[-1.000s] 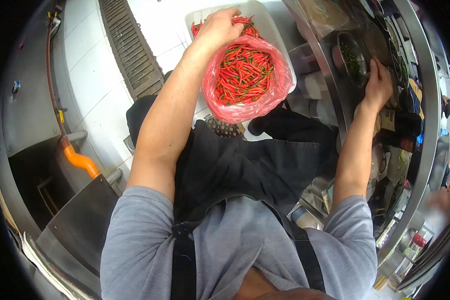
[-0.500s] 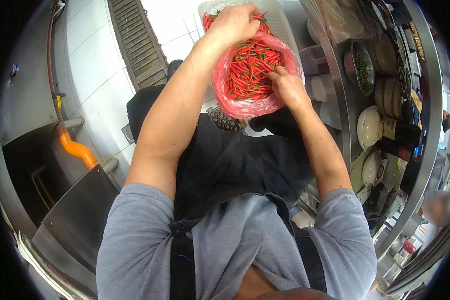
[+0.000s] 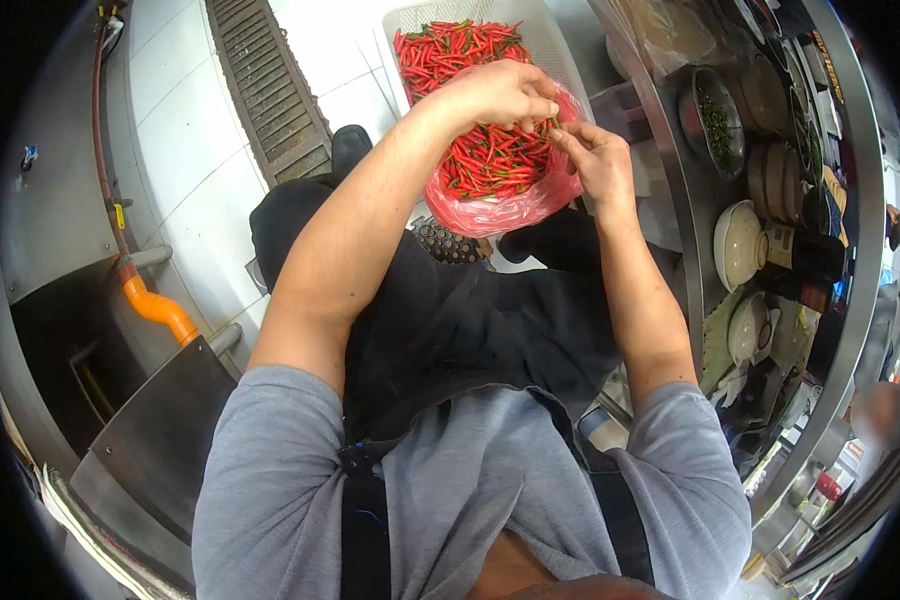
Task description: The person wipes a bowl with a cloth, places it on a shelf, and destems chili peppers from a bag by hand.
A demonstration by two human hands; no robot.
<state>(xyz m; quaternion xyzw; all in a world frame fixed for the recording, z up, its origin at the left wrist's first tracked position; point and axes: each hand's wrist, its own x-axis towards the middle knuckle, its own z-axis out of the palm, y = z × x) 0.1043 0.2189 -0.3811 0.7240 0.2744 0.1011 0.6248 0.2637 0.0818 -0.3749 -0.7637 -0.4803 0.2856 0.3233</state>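
A pink plastic bag [image 3: 490, 215], wide open, is filled with red chili peppers [image 3: 495, 165] with green stems. Over the bag's right part my two hands meet. My right hand [image 3: 598, 165] has thumb and index finger pinched on a small chili, mostly hidden by the fingers. My left hand [image 3: 510, 95] reaches across from the left, its fingertips closed at the same chili's stem end. Behind the bag stands a white plastic basket [image 3: 555, 55] holding more loose red chilies [image 3: 450, 50].
Right of me a metal shelf [image 3: 690, 200] carries bowls [image 3: 738, 245] and a metal pot of chopped greens [image 3: 715, 125]. A floor drain grate [image 3: 270, 90] runs through white tiles at left. An orange pipe [image 3: 160, 305] and steel cabinet [image 3: 160, 430] stand further left.
My left hand has come back from the basket to above the bag. My right hand has risen out of the chilies, and the fingertips of both hands now meet.
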